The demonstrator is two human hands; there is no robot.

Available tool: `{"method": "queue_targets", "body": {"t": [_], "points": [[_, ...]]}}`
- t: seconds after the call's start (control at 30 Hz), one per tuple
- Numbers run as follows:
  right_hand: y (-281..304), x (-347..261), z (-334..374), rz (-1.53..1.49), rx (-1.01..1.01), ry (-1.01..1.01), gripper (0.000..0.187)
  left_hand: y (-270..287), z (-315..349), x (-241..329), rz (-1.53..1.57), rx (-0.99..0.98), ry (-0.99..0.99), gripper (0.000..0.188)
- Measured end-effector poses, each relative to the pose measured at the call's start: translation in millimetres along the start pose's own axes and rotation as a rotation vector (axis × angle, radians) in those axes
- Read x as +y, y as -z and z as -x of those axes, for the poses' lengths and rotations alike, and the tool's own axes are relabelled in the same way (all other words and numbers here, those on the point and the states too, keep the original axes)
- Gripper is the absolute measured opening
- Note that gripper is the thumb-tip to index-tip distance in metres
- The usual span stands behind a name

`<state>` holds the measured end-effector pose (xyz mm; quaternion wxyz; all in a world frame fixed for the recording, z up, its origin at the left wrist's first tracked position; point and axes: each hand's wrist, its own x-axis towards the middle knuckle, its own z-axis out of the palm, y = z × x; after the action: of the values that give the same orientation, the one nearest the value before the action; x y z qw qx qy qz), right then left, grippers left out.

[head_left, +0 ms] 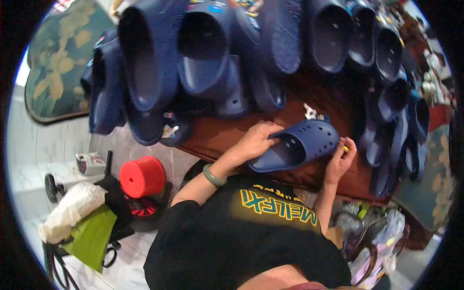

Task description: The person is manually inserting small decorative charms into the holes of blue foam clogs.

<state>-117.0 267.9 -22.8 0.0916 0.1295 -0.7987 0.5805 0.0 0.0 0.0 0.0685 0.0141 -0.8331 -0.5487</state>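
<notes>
A dark blue clog (309, 140) with round holes over its toe is held just in front of my body, its opening turned to the left. My left hand (261, 139) grips the rim near the heel, thumb and fingers closed on it. At the toe end, my right hand (342, 158) pinches a small yellow piece (346, 149) against or close to the clog; its exact shape is too small to make out. Just beyond the clog, a small white figure-shaped charm (310, 112) lies on the brown cloth-covered table (212, 133).
Many more dark blue clogs (203, 72) are piled along the far side and the right of the table. A red round container (142, 176) stands at the left, near a green cloth (92, 237). Plastic bags (386, 237) lie at the lower right.
</notes>
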Motion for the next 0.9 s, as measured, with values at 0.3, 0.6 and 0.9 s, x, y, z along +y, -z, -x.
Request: {"method": "queue_targets", "body": {"t": [0.3,0.6,0.9], "points": [[30.4,-152.2,29.1,-0.298,0.225,0.816,0.019,1.7,-0.7,-3.5,0.001,-0.005,0.018,0.032],[71.9,-212.9,-36.9,-0.272,0.959,1.768,0.011,-6.9,-4.0,-17.3,0.001,0.015,0.018,0.032],[80.8,-237.4,-34.0,-0.598,0.433,1.907,0.018,-0.9,-0.3,-13.2,-0.001,-0.005,0.037,0.034]]}}
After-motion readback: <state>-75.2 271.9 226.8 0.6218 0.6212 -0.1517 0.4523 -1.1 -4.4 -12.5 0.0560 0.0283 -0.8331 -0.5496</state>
